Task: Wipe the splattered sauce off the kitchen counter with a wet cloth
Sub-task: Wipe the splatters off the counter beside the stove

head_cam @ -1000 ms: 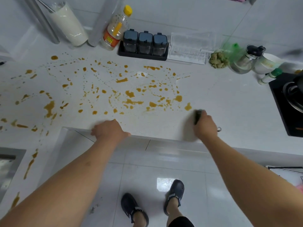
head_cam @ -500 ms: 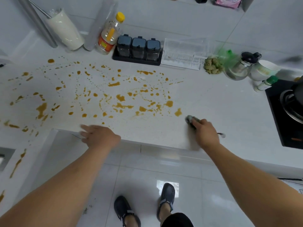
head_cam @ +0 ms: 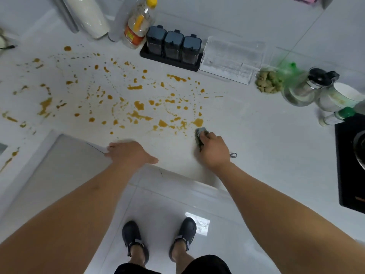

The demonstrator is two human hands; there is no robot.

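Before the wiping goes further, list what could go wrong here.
The small cloth in the right hand may smear the wide sauce splatter rather than lift it. Strokes reaching the back could knock the spice jars or bottle. The left hand rests at the counter edge, near drips.

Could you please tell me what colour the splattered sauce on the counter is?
Orange-brown sauce, clearest in the head view.

Sauce-splattered [head_cam: 138, 104] counter [head_cam: 266, 139], seemingly white.

Glossy white floor tiles [head_cam: 177, 198] catch a bright square reflection of light [head_cam: 198, 224]. Pale grey wall tiles [head_cam: 246, 18] rise behind the white L-shaped worktop [head_cam: 266, 139].
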